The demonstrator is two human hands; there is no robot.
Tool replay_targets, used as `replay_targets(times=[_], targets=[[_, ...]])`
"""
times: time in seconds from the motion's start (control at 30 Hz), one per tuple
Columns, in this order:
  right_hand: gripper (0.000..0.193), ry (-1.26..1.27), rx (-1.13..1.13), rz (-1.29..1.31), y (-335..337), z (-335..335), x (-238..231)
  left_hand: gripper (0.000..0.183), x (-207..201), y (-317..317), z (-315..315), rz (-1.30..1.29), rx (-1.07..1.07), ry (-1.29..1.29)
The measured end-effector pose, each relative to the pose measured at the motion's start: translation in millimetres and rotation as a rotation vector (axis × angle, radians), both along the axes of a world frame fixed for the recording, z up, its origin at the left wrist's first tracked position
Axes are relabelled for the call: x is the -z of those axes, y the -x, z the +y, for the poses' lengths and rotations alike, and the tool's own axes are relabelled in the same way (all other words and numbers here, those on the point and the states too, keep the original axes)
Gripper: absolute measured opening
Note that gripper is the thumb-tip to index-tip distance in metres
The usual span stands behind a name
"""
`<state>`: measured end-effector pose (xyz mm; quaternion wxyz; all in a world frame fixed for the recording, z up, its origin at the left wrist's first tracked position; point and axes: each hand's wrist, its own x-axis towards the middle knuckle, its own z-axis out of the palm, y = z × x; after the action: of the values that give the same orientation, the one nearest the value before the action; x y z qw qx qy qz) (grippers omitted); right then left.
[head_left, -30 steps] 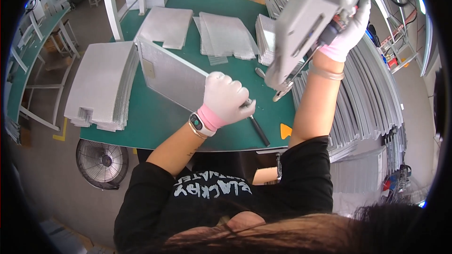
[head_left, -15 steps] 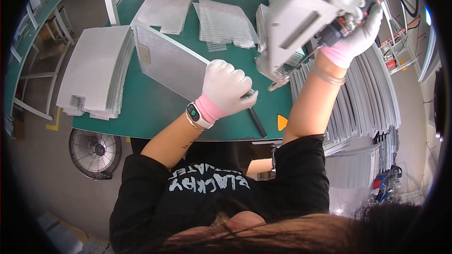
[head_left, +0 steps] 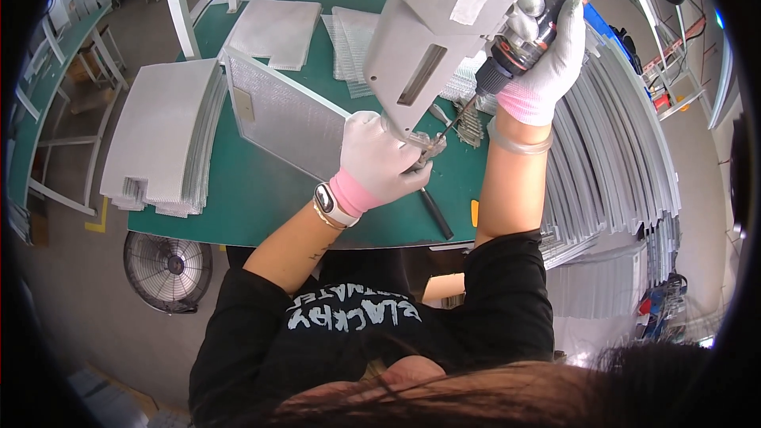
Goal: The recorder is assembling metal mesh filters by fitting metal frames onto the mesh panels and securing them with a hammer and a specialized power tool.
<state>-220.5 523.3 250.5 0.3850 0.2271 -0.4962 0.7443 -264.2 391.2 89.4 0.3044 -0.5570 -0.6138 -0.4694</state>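
My left hand (head_left: 380,154), in a white glove with a pink cuff, is closed around the near end of a thin white-framed panel (head_left: 289,119) with a grey mesh-like face. The panel stands on its edge on the green table. My right hand (head_left: 547,55), gloved alike, grips an orange and black power screwdriver (head_left: 539,28). Its long bit slants down to the left fingertips. A bulky grey housing (head_left: 432,40) with a slot is beside the screwdriver, its lower end at my left hand; how the two join is hidden. What the bit touches cannot be made out.
A black-handled tool (head_left: 436,214) and an orange-yellow piece (head_left: 475,212) lie near the table's front edge. Small metal parts (head_left: 472,128) are heaped beyond. Stacked mesh sheets (head_left: 162,119) stand left; rows of grey frames (head_left: 610,143) fill the right. A floor fan (head_left: 168,269) stands lower left.
My right hand, the power screwdriver and the grey housing have swung left and down to my left hand. The left hand keeps its hold on the panel, nearly in place.
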Motion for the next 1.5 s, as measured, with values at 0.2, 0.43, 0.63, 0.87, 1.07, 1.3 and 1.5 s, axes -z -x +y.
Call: replay_targets(times=[0.2, 0.43, 0.63, 0.87, 1.07, 1.3, 1.5], targets=[[0.037, -0.099, 0.141, 0.010, 0, 6, 4, 0.011, 4, 0, -2, -0.006, 0.019, 0.079], [0.055, -0.179, 0.042, -0.055, 1, -15, 36, 0.018, 10, -5, 4, -0.143, 0.086, -0.009], [0.077, -0.053, -0.308, 0.057, 9, -19, 36, 0.013, 10, -6, 1, -0.212, 0.160, -0.016], [0.080, -0.146, -0.427, -0.056, 13, -19, 29, 0.021, 16, -5, -7, -0.290, 0.161, 0.136], [0.077, -0.125, -0.536, -0.067, 23, -26, 34, 0.019, 17, -5, -8, -0.256, 0.109, 0.226], [0.081, -0.113, -0.598, -0.071, 19, -27, 39, 0.022, 5, -11, 1, -0.347, 0.162, 0.061], [0.084, -0.147, -0.601, 0.024, 23, -24, 46, 0.016, 17, -10, 3, -0.228, 0.089, 0.124]])
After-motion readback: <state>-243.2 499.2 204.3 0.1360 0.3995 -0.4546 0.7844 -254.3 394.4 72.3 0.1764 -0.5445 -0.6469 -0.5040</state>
